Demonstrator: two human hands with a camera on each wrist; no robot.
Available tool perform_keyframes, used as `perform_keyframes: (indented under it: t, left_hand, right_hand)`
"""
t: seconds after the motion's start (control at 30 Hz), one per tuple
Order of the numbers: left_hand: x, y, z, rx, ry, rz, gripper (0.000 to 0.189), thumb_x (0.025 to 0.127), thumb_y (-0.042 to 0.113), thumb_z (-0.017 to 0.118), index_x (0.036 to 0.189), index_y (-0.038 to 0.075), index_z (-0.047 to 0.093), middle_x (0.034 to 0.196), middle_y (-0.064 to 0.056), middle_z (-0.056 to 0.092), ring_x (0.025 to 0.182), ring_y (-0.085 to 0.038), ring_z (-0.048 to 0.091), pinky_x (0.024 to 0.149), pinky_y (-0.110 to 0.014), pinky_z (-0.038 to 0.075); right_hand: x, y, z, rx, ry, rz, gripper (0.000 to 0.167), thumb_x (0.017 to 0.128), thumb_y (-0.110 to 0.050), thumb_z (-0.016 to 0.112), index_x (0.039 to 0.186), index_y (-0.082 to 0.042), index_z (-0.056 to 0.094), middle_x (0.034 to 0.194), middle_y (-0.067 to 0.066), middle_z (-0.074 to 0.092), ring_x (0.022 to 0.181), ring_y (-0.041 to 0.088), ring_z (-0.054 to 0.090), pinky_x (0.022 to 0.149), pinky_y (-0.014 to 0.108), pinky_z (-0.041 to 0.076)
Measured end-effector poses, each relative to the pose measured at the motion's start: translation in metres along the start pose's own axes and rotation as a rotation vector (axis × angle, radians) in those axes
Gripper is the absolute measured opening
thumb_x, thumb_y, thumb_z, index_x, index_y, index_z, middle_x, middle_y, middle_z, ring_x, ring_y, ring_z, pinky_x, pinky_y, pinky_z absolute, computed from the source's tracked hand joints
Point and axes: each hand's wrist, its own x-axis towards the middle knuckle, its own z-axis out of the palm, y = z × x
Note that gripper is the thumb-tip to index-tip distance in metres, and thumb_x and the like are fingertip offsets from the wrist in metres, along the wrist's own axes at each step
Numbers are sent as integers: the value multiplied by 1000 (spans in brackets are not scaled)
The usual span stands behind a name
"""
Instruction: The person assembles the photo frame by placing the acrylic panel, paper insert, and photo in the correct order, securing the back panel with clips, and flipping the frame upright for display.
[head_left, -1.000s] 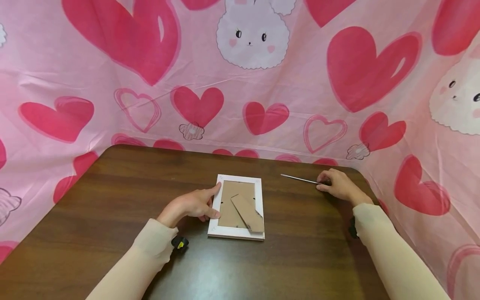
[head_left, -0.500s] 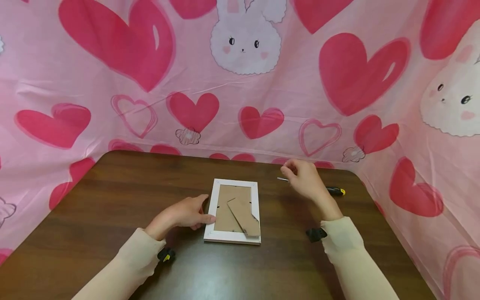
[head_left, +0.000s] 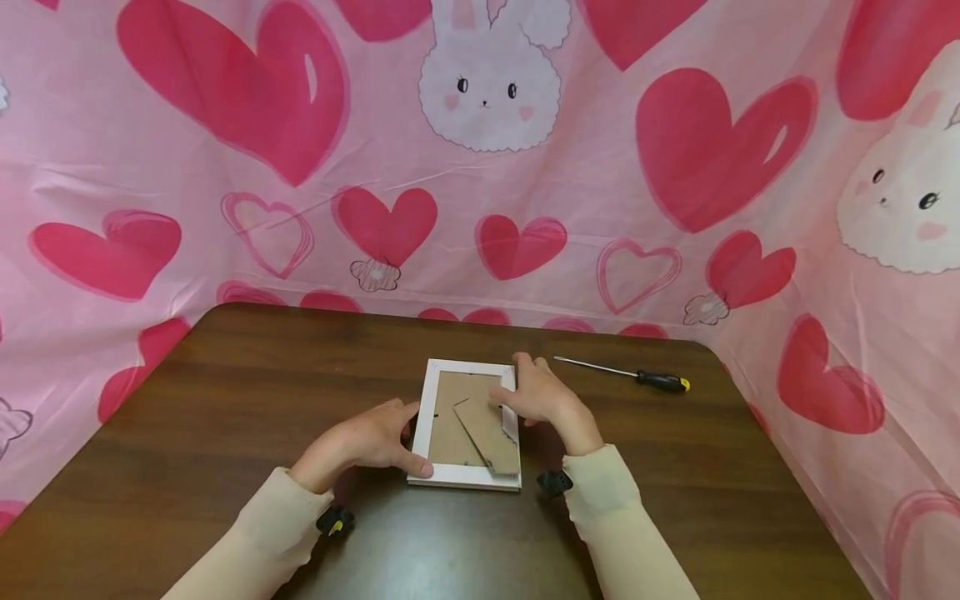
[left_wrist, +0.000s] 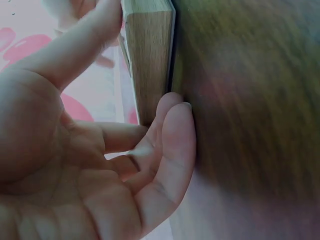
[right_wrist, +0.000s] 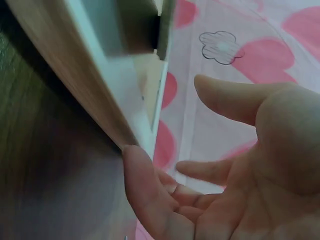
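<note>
A white picture frame lies face down on the table, its brown backing and cardboard stand leg facing up. My left hand holds the frame's left side. Its thumb rests on the lower left corner, and in the left wrist view the fingers bend against the wooden side edge. My right hand is at the upper right side of the frame. In the right wrist view its thumb is lifted apart from the frame, while a fingertip meets or nearly meets the frame's corner.
A screwdriver with a black and yellow handle lies to the right of the frame, near the table's back edge. Pink cloth printed with hearts and rabbits hangs behind and beside the brown wooden table.
My right hand has let go of the screwdriver, leaving it on the table, and moved left to the frame. My left thumb has slid down to the lower left corner.
</note>
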Motion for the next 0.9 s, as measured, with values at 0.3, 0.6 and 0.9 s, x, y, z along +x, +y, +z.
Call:
perform_keyframes:
  t: [0.3,0.6,0.9]
  left_hand:
    - [-1,1,2,-26,12,-1,94,70,27,101,148,6,54,113,-8,56,103,-25,56,92,-47,52]
    - [1,-1,2,-136,21,61,96,73,24,98,147,-3,44,114,-12,50,102,-25,50,89,-40,48]
    - [2,0,2,-275,42,64,105,77,14,95,153,-8,26,119,-16,58,108,-27,58,98,-45,49]
  right_hand:
    - [3,1,7,-118,-65,-21,90,95,-44,76,152,13,37,138,28,53,116,34,60,101,53,55]
    - [8,7,12,-3,-85,-37,85,95,-40,78,150,11,38,120,20,55,101,27,64,83,43,62]
    - [12,14,12,139,-110,-49,64,102,-33,72,144,6,45,115,18,63,92,24,69,71,37,64]
